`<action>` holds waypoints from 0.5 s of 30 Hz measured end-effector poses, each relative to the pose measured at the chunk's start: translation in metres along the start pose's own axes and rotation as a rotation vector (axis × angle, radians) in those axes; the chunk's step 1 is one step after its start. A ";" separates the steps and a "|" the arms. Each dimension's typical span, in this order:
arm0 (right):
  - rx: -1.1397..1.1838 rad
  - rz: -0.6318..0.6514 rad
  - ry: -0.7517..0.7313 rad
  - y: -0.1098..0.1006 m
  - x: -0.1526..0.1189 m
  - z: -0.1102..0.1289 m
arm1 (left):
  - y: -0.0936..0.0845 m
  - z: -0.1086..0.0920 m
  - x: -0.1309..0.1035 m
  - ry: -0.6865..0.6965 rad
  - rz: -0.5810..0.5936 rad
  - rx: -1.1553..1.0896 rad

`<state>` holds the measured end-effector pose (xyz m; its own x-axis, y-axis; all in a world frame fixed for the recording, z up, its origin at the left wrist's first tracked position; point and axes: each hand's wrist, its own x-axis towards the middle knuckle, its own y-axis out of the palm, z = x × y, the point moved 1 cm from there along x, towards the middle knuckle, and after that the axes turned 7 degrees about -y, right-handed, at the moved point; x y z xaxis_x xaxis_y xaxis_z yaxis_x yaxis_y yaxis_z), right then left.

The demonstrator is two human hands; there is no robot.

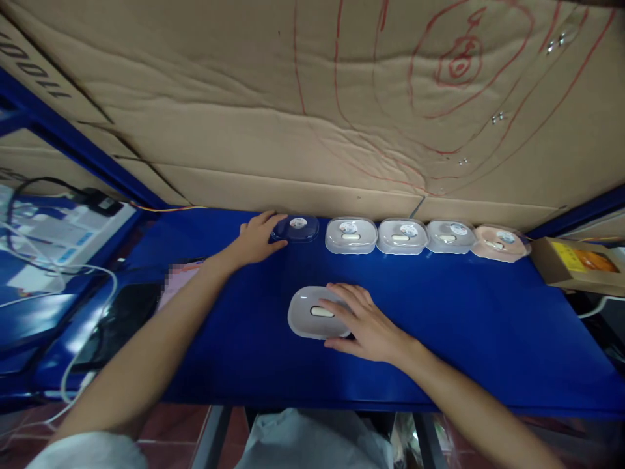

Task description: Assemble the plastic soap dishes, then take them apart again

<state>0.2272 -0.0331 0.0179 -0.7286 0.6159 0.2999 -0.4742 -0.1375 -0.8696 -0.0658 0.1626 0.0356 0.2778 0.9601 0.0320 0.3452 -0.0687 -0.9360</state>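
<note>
A clear plastic lid (306,232) with a round sticker lies near the cardboard at the back of the blue table. My left hand (258,240) has its thumb and fingers around the lid's left end. Nearer to me is a grey oval box base (305,319), like a soap dish, uncovered and with a cream-coloured oblong piece in its middle. Its right end is gripped by my right hand (364,322), thumb at the near edge and fingers over the top, hiding that end.
Several similar boxes with clear lids stand in a row at the back, from a white box (351,236) to a peach box (500,245). A cardboard carton (576,264) is at right. A black tablet-like object (120,312) and white cables (110,277) lie at left.
</note>
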 end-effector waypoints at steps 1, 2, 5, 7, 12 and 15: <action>0.000 0.002 -0.001 0.001 0.000 0.000 | 0.000 -0.013 -0.009 0.004 -0.023 0.008; -0.002 0.002 -0.003 0.002 0.000 0.000 | 0.000 -0.026 -0.018 0.039 -0.042 0.007; -0.010 -0.024 0.000 0.006 -0.002 -0.003 | -0.004 -0.065 -0.047 0.335 0.113 -0.204; -0.002 -0.049 0.015 0.009 -0.003 -0.005 | -0.007 -0.079 -0.063 0.413 0.324 -0.383; 0.045 -0.057 0.039 0.013 -0.005 -0.009 | 0.001 -0.079 -0.091 0.391 0.529 -0.355; 0.066 -0.061 0.062 0.014 -0.006 -0.011 | 0.008 -0.078 -0.098 0.398 0.541 -0.252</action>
<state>0.2306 -0.0305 0.0000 -0.6663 0.6715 0.3242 -0.5492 -0.1478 -0.8225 -0.0206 0.0470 0.0527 0.7581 0.6050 -0.2435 0.2498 -0.6142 -0.7486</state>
